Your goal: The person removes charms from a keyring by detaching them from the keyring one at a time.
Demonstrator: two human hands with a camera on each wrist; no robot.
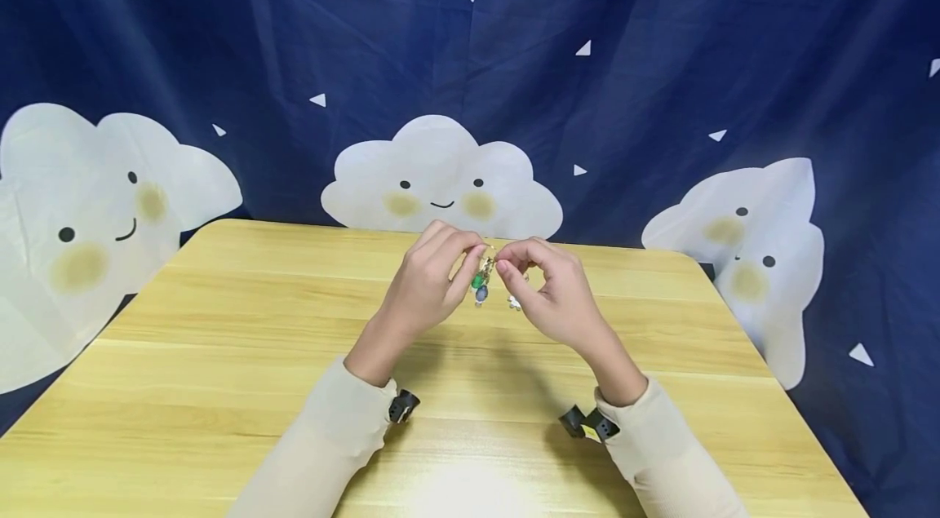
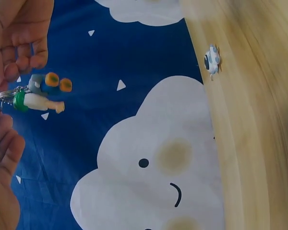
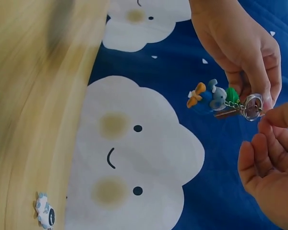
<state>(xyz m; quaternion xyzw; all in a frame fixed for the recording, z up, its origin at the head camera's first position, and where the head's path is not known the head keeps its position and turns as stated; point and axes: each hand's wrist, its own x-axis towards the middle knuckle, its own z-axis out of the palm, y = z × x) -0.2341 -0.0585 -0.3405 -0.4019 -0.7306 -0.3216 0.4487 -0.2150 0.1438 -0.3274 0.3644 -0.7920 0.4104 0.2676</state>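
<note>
Right wrist: two hands (image 3: pixel 245 52) (image 3: pixel 276 177) hold two charms (image 3: pixel 206 99) (image 3: pixel 232 95), one figurine (image 3: pixel 44 211) apart.

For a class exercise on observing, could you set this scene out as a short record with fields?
Left hand: left hand pinching a key ring
Right hand: right hand, fingertips at the same ring
Hanging charms: blue figure with orange parts; green-topped charm
On table: small white-and-blue figure
Backdrop: dark blue, smiling white clouds
</note>
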